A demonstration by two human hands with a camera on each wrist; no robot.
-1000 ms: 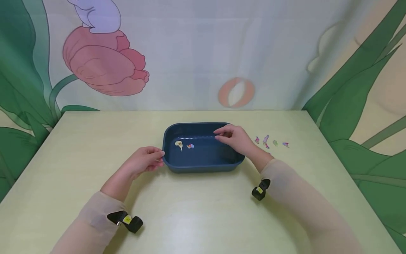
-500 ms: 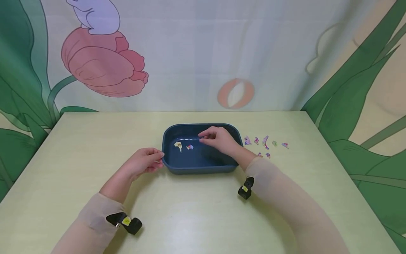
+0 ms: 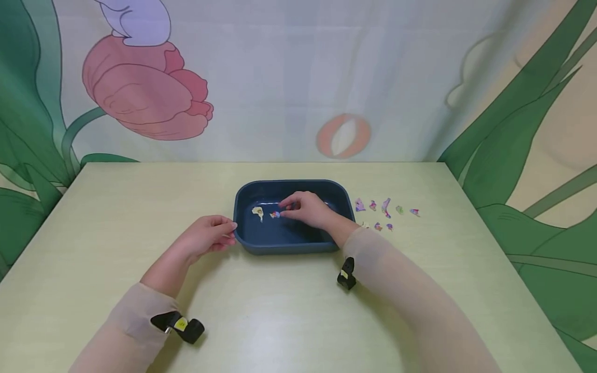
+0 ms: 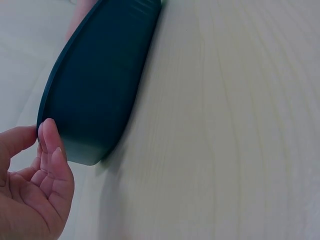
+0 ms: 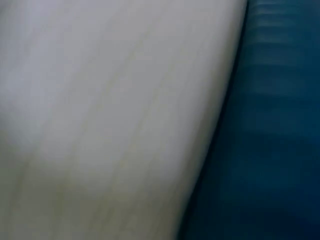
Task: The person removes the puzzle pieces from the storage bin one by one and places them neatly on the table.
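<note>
A dark blue rectangular tray [image 3: 289, 248] with raised walls stands on the table. My left hand [image 3: 210, 239] pinches its left rim, thumb on one side and fingers on the outer wall; the left wrist view shows this hand [image 4: 37, 185] at the tray's end [image 4: 90, 85]. Inside lie two small flat sticker-like cutouts: a cream one [image 3: 258, 213] and a red-blue one [image 3: 274, 214]. Over the tray reaches my right hand [image 3: 310, 210], thumb and index finger apart, their tips right beside the red-blue cutout. The right wrist view is blurred and shows no hand.
On the table right of the tray lie several more small cutouts, among them a purple one [image 3: 359, 205], a long curved one [image 3: 386, 207], a green one [image 3: 399, 210] and a pink-purple one [image 3: 414, 212]. A printed curtain [image 3: 261, 93] hangs behind the table.
My right hand has moved left across the tray, from its right end to the red-blue cutout, uncovering more cutouts on the table. My left hand has stayed at the rim.
</note>
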